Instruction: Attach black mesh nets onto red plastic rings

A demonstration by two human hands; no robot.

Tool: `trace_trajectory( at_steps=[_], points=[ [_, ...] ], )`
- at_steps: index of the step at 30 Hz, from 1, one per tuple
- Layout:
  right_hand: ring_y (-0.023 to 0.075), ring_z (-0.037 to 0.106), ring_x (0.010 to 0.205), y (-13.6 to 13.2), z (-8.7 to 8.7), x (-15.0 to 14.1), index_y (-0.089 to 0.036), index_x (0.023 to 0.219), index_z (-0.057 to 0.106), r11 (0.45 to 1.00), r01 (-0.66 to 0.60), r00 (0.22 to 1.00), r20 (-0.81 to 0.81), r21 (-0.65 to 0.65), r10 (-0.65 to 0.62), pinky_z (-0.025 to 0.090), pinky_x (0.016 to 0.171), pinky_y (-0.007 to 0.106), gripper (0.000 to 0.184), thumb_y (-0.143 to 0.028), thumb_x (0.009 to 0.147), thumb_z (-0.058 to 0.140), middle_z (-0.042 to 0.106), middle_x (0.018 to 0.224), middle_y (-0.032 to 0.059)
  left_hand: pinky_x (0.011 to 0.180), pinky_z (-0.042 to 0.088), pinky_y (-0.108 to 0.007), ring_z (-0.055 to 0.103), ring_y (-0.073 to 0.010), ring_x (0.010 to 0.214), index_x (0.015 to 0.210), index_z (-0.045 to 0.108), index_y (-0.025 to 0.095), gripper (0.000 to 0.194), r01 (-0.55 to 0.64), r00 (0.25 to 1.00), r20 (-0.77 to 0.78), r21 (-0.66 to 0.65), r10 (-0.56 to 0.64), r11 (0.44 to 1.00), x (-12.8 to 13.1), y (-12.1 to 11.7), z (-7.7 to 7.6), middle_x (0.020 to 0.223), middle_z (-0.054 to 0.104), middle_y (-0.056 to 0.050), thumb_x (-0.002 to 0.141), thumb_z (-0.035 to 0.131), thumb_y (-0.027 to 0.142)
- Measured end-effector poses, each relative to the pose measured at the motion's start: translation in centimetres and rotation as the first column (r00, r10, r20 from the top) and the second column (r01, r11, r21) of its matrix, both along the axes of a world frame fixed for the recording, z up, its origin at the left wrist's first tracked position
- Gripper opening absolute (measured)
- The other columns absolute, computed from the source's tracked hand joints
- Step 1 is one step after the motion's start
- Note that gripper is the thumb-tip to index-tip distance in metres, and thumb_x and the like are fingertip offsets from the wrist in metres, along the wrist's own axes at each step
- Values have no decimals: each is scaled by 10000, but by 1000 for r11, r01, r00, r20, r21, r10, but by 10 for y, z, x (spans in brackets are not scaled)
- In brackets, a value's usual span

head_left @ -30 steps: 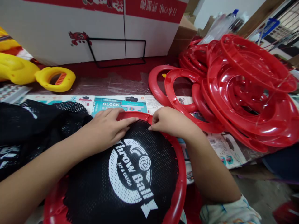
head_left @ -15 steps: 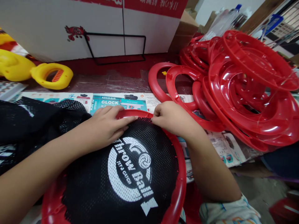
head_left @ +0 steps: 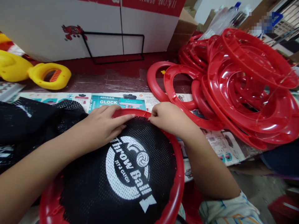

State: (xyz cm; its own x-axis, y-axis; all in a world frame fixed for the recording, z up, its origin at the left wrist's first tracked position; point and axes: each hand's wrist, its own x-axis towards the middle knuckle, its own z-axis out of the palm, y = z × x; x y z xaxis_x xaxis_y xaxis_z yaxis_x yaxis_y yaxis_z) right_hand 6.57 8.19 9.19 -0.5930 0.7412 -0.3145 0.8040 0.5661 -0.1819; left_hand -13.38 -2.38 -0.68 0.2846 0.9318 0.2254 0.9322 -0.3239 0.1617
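A red plastic ring [head_left: 179, 180] lies in front of me with a black mesh net [head_left: 98, 183] stretched over it; the net bears a white "Throw Ball" print. My left hand [head_left: 104, 126] lies flat on the net at the ring's far edge, fingers stretched out and pressing the mesh. My right hand [head_left: 167, 118] is curled at the same far edge, its fingertips pinching the mesh against the rim. The two hands nearly touch.
A heap of red rings [head_left: 245, 87] fills the right side of the table. More black mesh nets [head_left: 30, 121] are piled at the left. Yellow plastic toy parts [head_left: 49, 76] lie far left. A white and red carton [head_left: 93, 25] stands behind. Printed paper sheets [head_left: 112, 101] cover the table.
Both hands stay at the ring's far edge. The view has shifted slightly, and the right hand's fingertips have settled on the mesh at the rim.
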Motion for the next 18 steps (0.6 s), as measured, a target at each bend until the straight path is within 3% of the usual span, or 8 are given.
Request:
trace_trajectory(
  at_steps=[5, 10, 12, 15, 18],
  points=[
    [143, 529, 589, -6, 10, 5, -145, 760, 710, 1000, -11, 1000, 24, 1, 11, 313, 568, 281, 188, -217, 872, 577, 679, 737, 68, 809, 500, -482, 611, -336, 938, 1455, 375, 172, 572, -146, 988, -64, -100, 140, 984, -4, -7, 16, 1117, 611, -168, 955, 366, 451],
    [147, 537, 614, -9, 5, 0, -156, 757, 712, 995, -86, 995, 51, -47, 88, 309, 569, 281, 162, -271, 856, 658, 682, 753, 60, 772, 495, -547, 632, -388, 878, 1303, 496, 122, 541, -287, 932, -262, -117, 249, 951, 3, -16, 33, 989, 647, -185, 933, 328, 480],
    [147, 544, 631, -8, 3, -1, -154, 755, 708, 994, -98, 994, 34, -50, 100, 315, 573, 277, 131, -217, 846, 639, 683, 761, 59, 866, 481, -573, 603, -416, 1034, 1316, 483, 89, 551, -252, 952, -197, -79, 233, 965, 11, -15, 32, 1128, 623, -230, 937, 322, 456],
    [143, 545, 637, -7, 2, 0, -148, 756, 699, 993, -116, 993, -23, -28, 115, 317, 570, 272, 142, -181, 841, 590, 680, 755, 56, 1044, 396, -580, 445, -426, 1297, 1409, 399, 79, 614, -130, 990, -56, -34, 128, 991, 20, -11, 22, 1412, 461, -254, 953, 328, 485],
    [135, 533, 618, -5, 2, 1, -140, 749, 692, 997, -79, 996, -49, -4, 79, 316, 566, 268, 164, -169, 842, 559, 672, 735, 56, 1071, 377, -572, 442, -413, 1299, 1438, 366, 73, 671, -64, 998, 8, -41, 65, 997, 22, -7, 14, 1433, 443, -250, 953, 343, 537]
  ],
)
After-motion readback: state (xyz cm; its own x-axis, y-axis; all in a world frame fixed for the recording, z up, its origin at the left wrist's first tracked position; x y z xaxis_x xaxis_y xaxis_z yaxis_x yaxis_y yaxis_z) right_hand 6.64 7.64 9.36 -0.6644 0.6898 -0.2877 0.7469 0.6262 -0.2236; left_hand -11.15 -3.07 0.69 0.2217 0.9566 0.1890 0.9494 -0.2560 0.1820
